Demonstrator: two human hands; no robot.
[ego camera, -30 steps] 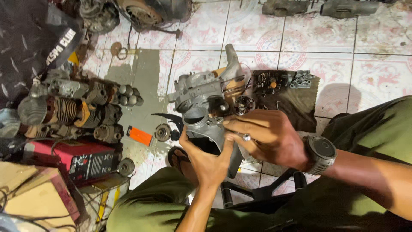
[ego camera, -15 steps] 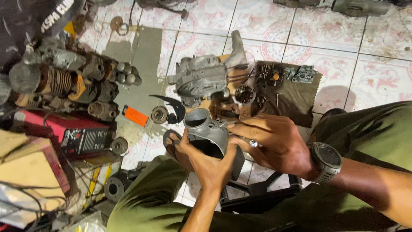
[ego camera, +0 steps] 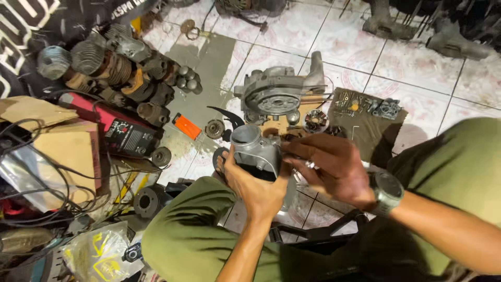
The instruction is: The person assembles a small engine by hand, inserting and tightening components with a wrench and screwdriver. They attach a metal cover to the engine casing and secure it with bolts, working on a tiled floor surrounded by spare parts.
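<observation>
Left hand is cupping a grey cast-metal housing from below, palm under it and fingers wrapping the near side, so the round open bore is tipping up and away toward the floor parts. The piece is sitting at knee level, above the tiled floor, not resting on anything. The underneath grip is probably serving to steady the weight while leaving the side free.

Right hand is coming in from the side, fingers bunched and pressing against the housing's right flank; something small and shiny is showing at the fingertips, too small to identify. A wristwatch is sitting on that wrist.

Just beyond the hands, a larger engine casing is lying flat on the tiles, open face up. To its right, small screws and fittings are spreading over a dark cloth, likely keeping them from rolling off. A small orange tool is lying left of the casing. Further left, finned cylinders are piling together beside a red machine and cardboard, well apart from the hands.
</observation>
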